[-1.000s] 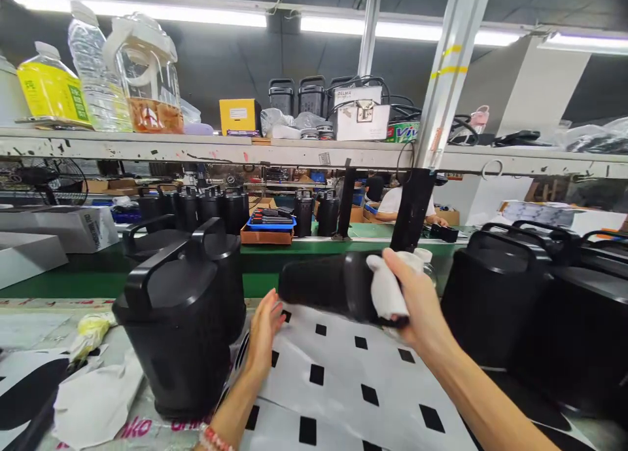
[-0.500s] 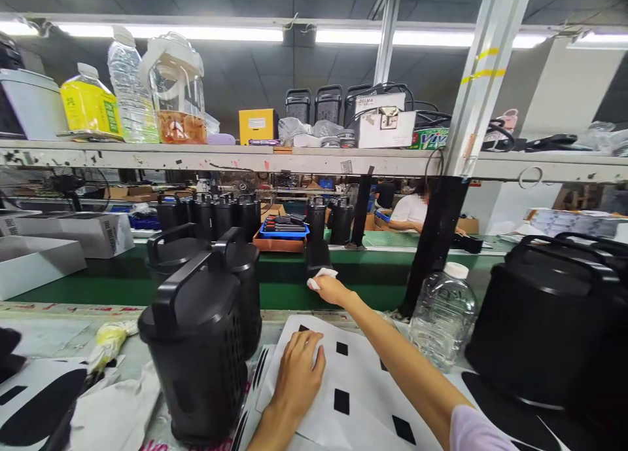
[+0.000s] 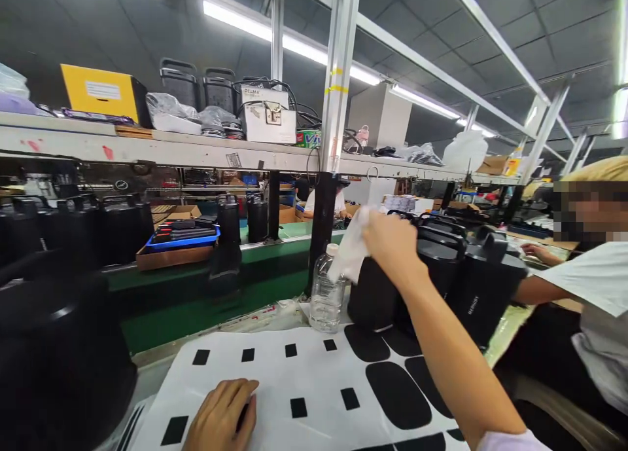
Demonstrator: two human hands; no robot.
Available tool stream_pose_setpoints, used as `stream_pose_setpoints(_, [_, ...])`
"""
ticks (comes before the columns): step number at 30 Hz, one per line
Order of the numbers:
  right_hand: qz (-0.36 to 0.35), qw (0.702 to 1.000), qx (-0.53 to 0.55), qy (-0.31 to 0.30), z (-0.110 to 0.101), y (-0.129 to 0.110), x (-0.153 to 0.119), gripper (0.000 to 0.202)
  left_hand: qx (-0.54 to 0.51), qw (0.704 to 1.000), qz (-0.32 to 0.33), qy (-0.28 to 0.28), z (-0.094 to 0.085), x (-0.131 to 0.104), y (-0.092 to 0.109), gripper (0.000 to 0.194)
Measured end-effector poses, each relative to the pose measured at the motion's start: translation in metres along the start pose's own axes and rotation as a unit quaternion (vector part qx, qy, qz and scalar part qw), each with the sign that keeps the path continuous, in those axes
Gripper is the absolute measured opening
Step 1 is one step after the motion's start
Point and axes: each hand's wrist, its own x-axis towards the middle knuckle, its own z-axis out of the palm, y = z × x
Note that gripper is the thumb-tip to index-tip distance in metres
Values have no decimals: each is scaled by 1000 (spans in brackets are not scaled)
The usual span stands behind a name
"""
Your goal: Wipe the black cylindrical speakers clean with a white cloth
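My right hand is raised above the bench, its fingers closed on a white cloth or tissue that hangs in front of the clear plastic bottle. Below and to the left, my left hand rests on a white sheet printed with black squares; its fingers are slightly curled with the thumb apart, and nothing is in it. Black canisters with handles stand just behind and below my right hand. Another large black canister is at the left, blurred.
A person in a white shirt sits at the right, one arm by a black canister. Beyond the green conveyor are a blue tray and more canisters. A loaded shelf runs overhead, held by a metal post.
The view has swung right. My right hand has left the conveyor and risen over the bottle and canisters with the white cloth. My left hand still rests on the sheet.
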Motion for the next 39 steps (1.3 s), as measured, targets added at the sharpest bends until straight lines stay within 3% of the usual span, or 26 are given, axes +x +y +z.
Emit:
stream_pose_setpoints(3, [19, 995, -78, 65, -14, 24, 28, 33, -32, 999, -17, 18, -5, 4, 9, 20])
stream_pose_setpoints(7, [13, 995, -100, -3, 6, 47, 37, 24, -107, 985, -131, -28, -12, 6, 22, 20])
stream_pose_setpoints(11, [15, 995, -97, -31, 24, 59, 36, 31, -129, 967, -205, -77, -17, 9, 28, 23])
stream_pose_setpoints(19, [21, 1000, 18, -10, 20, 75, 39, 27, -140, 948, -262, -113, -28, 19, 32, 26])
stream_pose_setpoints(23, [19, 995, 88, 40, 12, 84, 24, 52, -156, 939, -289, -100, -32, 20, 32, 24])
stream_pose_setpoints(26, [12, 993, 102, 62, 11, 89, 22, 55, -164, 935, -307, -70, -30, 35, 26, 23])
stream_pose_setpoints(30, [56, 994, 87, 27, 19, 85, 39, 52, -151, 936, -317, -27, -15, 88, -4, 14])
stream_pose_setpoints(34, [91, 996, 6, 4, 28, 77, 49, 34, -121, 944, -307, -2, 8, 160, -61, 22])
stream_pose_setpoints(35, [95, 995, -11, 1, 29, 76, 48, 35, -119, 945, -305, 8, 12, 177, -76, 29])
stream_pose_setpoints(39, [118, 992, -25, 22, 32, 79, 36, 37, -135, 936, -319, 57, 22, 238, -130, 27])
